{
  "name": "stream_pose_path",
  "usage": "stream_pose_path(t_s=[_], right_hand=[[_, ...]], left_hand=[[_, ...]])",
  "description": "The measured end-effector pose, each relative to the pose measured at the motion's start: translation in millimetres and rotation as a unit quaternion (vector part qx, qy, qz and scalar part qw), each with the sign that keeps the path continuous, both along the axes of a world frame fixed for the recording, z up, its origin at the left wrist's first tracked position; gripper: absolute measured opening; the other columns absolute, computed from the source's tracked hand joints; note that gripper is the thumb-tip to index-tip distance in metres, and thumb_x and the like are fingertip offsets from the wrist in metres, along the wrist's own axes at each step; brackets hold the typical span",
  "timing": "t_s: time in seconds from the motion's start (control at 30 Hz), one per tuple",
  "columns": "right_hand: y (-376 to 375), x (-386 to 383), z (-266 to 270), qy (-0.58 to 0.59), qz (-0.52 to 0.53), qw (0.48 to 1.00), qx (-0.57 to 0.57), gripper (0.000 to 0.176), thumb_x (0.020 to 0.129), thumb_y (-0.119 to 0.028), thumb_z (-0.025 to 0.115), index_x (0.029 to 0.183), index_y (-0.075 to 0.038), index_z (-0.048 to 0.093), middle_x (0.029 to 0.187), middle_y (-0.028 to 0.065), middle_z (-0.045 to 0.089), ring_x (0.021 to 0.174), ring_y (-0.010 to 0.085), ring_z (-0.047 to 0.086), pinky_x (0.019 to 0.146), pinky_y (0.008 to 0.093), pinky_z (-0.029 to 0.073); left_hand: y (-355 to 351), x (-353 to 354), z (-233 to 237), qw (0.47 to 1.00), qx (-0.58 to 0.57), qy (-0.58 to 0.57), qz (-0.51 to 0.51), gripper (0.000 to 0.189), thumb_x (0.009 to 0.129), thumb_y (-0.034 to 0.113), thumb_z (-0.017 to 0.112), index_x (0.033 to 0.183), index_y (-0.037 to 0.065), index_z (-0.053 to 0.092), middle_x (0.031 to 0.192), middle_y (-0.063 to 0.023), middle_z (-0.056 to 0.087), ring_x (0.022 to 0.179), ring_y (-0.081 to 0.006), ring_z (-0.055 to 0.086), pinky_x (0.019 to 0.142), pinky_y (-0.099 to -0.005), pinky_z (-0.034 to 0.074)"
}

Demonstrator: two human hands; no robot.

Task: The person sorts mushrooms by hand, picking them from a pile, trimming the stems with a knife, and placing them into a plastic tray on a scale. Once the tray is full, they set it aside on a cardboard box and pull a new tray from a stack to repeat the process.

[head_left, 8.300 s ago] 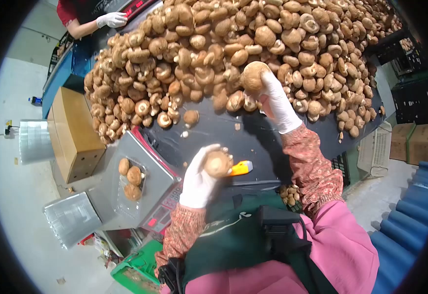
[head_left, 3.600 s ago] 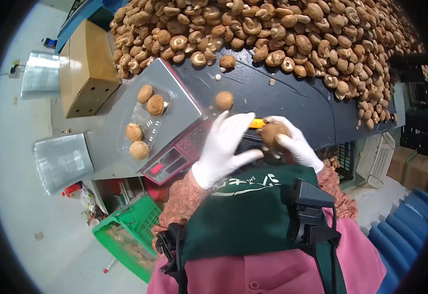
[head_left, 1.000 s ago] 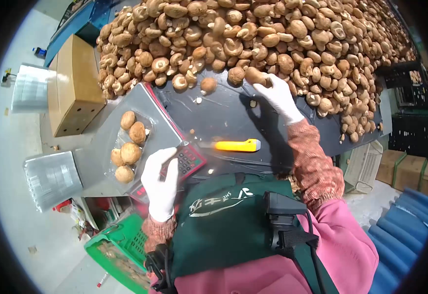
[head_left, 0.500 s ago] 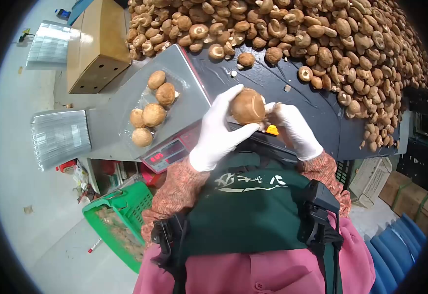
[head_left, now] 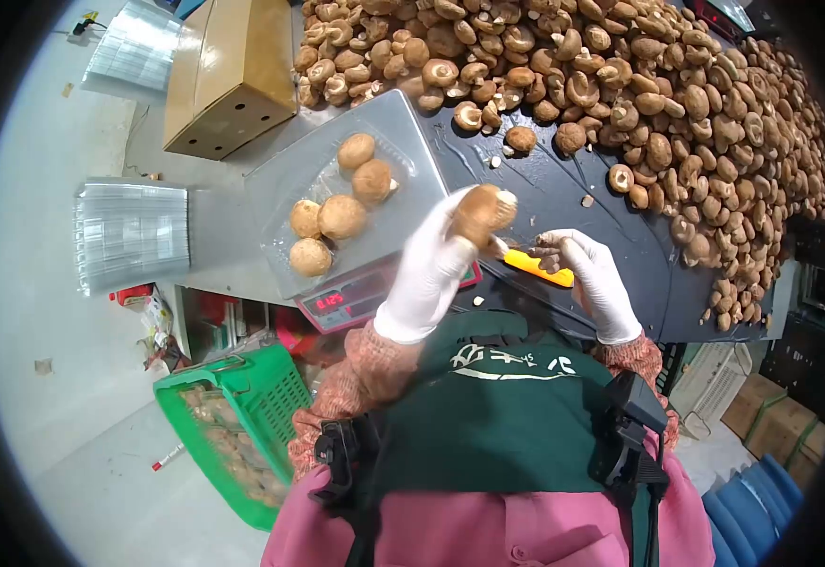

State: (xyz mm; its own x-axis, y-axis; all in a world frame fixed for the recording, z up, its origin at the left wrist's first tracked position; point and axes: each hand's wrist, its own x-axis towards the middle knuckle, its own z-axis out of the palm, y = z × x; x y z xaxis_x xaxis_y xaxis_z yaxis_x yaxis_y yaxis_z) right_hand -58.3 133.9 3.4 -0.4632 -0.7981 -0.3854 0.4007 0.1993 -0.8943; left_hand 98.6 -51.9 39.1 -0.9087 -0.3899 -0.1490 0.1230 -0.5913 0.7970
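My left hand (head_left: 431, 269), in a white glove, grips a large brown shiitake mushroom (head_left: 475, 215) whose pale stem end points up and right. My right hand (head_left: 587, 269) is gloved too, with dark, soiled fingertips curled together just above a yellow-handled knife (head_left: 538, 268); anything between those fingers is too small to make out. The knife lies on the black table surface near its front edge. To the left, several mushrooms (head_left: 341, 216) rest in a clear plastic tray (head_left: 401, 170) on a scale (head_left: 280, 175) with a lit red display.
A large heap of shiitake mushrooms (head_left: 658, 104) covers the back and right. Left of the scale are a cardboard box (head_left: 228, 85) and stacked clear trays (head_left: 134, 236). A green basket (head_left: 275, 402) stands below, at the lower left. Loose mushrooms (head_left: 521, 140) and stem bits lie beyond my hands.
My right hand has come away from the mushroom, down and right to the knife. My left hand has turned the mushroom so its stem end shows. The camera view has shifted.
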Motion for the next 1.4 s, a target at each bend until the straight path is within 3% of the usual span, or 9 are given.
stream_pose_path(t_s=[0.07,0.23,0.47,0.63,0.7,1.0,1.17,1.3,1.4], right_hand=[[0.1,1.2,5.4,0.029,0.012,0.999,0.013,0.037,0.103,-0.029,0.055,0.119,0.004,0.064,0.105,0.0072,0.070,0.090,0.0093,0.059,0.085,0.0257,0.048],[-4.2,2.5,8.3,0.038,0.018,0.999,0.027,0.036,0.103,-0.029,0.056,0.117,0.002,0.065,0.104,0.0041,0.069,0.088,0.0089,0.058,0.085,0.0256,0.048],[-3.5,5.6,9.5,0.044,0.031,0.998,0.028,0.036,0.102,-0.029,0.058,0.118,0.002,0.065,0.102,0.0039,0.069,0.087,0.0082,0.056,0.085,0.0255,0.048],[-9.7,14.0,29.9,-0.096,0.046,0.993,-0.054,0.038,0.101,-0.032,0.059,0.118,0.001,0.064,0.094,0.0025,0.066,0.086,0.0059,0.055,0.078,0.0229,0.047],[-15.4,22.2,43.9,-0.066,0.048,0.995,-0.057,0.040,0.099,-0.034,0.061,0.119,0.001,0.063,0.093,0.0002,0.063,0.083,0.0057,0.054,0.072,0.0212,0.046],[-24.1,35.5,62.6,-0.252,-0.003,0.965,-0.070,0.043,0.098,-0.035,0.064,0.125,-0.001,0.061,0.103,-0.0001,0.065,0.081,0.0036,0.052,0.069,0.0207,0.044],[-21.3,34.8,55.7,-0.251,0.002,0.965,-0.072,0.045,0.097,-0.037,0.064,0.126,-0.002,0.061,0.102,-0.0001,0.065,0.081,0.0033,0.053,0.069,0.0205,0.044],[-8.7,22.6,32.4,-0.122,0.045,0.991,-0.022,0.044,0.098,-0.036,0.062,0.129,-0.005,0.059,0.105,0.0017,0.064,0.084,0.0055,0.055,0.071,0.0212,0.045],[-6.7,29.0,41.2,-0.072,0.009,0.997,0.000,0.045,0.098,-0.035,0.059,0.133,-0.005,0.056,0.110,0.0041,0.063,0.088,0.0077,0.056,0.075,0.0220,0.046]], left_hand=[[7.4,1.8,4.3,0.989,-0.115,-0.029,0.094,0.088,0.075,0.014,0.087,0.147,-0.002,0.038,0.142,-0.0147,0.049,0.131,-0.0253,0.049,0.112,-0.0407,0.039],[9.6,9.0,4.3,0.966,-0.226,-0.022,0.125,0.090,0.071,0.003,0.087,0.145,-0.005,0.038,0.139,-0.0174,0.050,0.130,-0.0261,0.051,0.113,-0.0414,0.040],[14.6,14.8,1.2,0.924,-0.343,-0.083,0.148,0.084,0.068,0.006,0.090,0.140,0.000,0.048,0.136,-0.0145,0.054,0.126,-0.0254,0.055,0.107,-0.0405,0.046],[16.8,13.6,1.9,0.865,-0.483,-0.068,0.114,0.078,0.066,0.008,0.091,0.135,0.001,0.054,0.129,-0.0149,0.060,0.121,-0.0254,0.060,0.102,-0.0373,0.050],[22.8,10.3,8.5,0.876,-0.471,-0.044,0.097,0.079,0.066,0.009,0.092,0.135,0.001,0.054,0.129,-0.0146,0.060,0.118,-0.0252,0.061,0.101,-0.0367,0.051],[33.1,17.5,1.3,0.912,-0.395,-0.070,0.081,0.086,0.065,0.019,0.095,0.138,0.001,0.053,0.130,-0.0152,0.061,0.119,-0.0257,0.062,0.101,-0.0373,0.050],[33.6,15.5,4.3,0.888,-0.446,-0.064,0.089,0.082,0.065,0.017,0.094,0.135,0.000,0.054,0.129,-0.0159,0.060,0.118,-0.0291,0.061,0.101,-0.0393,0.050],[35.0,12.0,2.0,0.829,-0.547,-0.062,0.103,0.079,0.066,0.013,0.091,0.134,0.001,0.054,0.129,-0.0178,0.057,0.121,-0.0318,0.057,0.101,-0.0401,0.049],[37.8,11.2,-1.5,0.833,-0.542,-0.068,0.093,0.078,0.067,0.011,0.090,0.135,0.001,0.053,0.131,-0.0188,0.054,0.123,-0.0329,0.055,0.103,-0.0406,0.048]])
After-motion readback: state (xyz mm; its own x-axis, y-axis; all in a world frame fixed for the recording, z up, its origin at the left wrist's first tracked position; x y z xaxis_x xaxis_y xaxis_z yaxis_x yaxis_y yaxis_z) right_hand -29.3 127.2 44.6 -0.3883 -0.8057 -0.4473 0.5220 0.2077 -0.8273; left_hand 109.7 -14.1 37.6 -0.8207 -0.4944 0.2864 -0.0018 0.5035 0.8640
